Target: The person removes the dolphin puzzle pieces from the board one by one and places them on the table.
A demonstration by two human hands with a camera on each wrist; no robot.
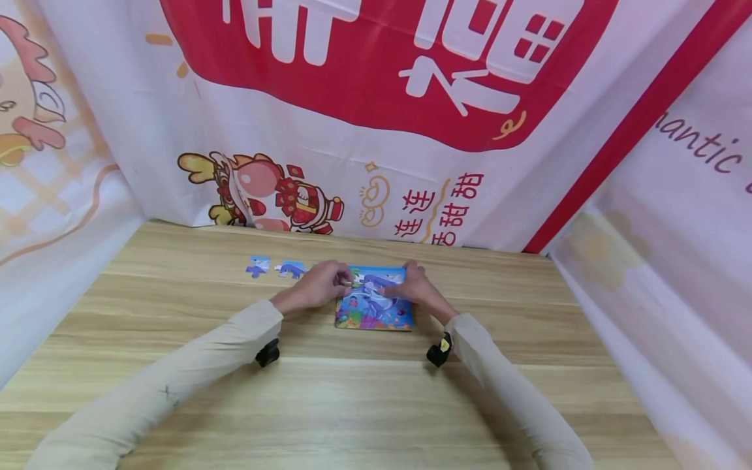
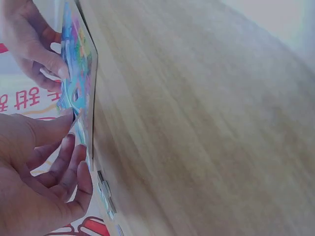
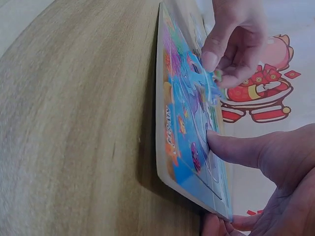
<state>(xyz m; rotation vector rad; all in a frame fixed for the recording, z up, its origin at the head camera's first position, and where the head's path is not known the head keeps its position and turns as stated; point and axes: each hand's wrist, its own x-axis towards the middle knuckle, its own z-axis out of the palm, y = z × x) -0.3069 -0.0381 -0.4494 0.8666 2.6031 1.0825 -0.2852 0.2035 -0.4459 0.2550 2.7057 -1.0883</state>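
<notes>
A jigsaw puzzle board (image 1: 373, 318) with a blue sea picture of dolphins and fish lies on the wooden table. My left hand (image 1: 317, 285) is over its left part, pinching a small puzzle piece (image 3: 218, 75) between thumb and fingertips, close above the picture; the fingers hide most of the piece. At the board's right side, my right hand (image 1: 418, 288) grips it, thumb (image 3: 231, 147) on the picture and fingers round the far right edge. Two loose puzzle pieces, one blue and purple (image 1: 258, 266) and one with a dolphin (image 1: 290, 268), lie left of my left hand.
The wooden table (image 1: 352, 405) reaches back to a white and red printed cloth (image 1: 352, 104). More printed cloth hangs on the left (image 1: 64, 130) and right (image 1: 658, 261) sides. Black wrist-camera mounts sit under the left (image 1: 267, 352) and right (image 1: 438, 352) sleeves.
</notes>
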